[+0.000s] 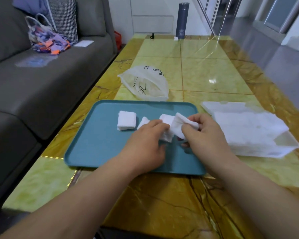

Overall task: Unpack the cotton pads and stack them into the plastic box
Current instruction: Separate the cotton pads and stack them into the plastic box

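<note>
A teal tray [100, 145] lies in front of me with white cotton pads on it. One square stack of pads [126, 120] rests at the tray's far left. My right hand [204, 135] pinches a bunch of cotton pads [179, 125] lifted above the tray. My left hand [145, 144] grips a second bunch of pads [167, 136] right beside it, with more pads [144, 121] poking out behind its fingers. The translucent plastic box [255, 135] stands to the right of the tray, with white pads inside and its lid open behind it.
An empty white pad bag [145, 83] with black print lies beyond the tray. A dark flask [182, 20] stands at the table's far end. A grey sofa [41, 83] with a colourful bag runs along the left. The table's marbled top [162, 204] is glossy.
</note>
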